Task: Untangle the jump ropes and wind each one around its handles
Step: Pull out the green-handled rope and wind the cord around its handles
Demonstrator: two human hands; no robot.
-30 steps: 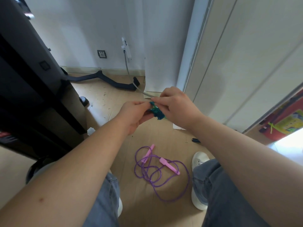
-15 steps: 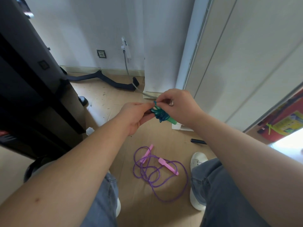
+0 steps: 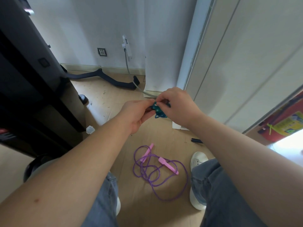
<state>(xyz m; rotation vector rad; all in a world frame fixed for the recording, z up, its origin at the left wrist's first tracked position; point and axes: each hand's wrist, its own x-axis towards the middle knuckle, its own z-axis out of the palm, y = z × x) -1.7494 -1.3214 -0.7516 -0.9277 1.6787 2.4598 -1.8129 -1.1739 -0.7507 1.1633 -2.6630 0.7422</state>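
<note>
A teal jump rope is bunched into a small bundle, held in the air between both hands. My left hand grips the bundle from the left, its fingers curled round it. My right hand pinches the rope at the top of the bundle; most of the teal handles are hidden by the fingers. A purple jump rope with two pink handles lies in loose loops on the wooden floor between my feet.
A black cabinet stands at the left, a white wardrobe at the right. A dark curved bar lies by the back wall. A small black object and my white shoe are on the floor.
My right hand has turned over the teal bundle, and the green handle that stuck out half a second ago is now covered. The purple rope has not moved.
</note>
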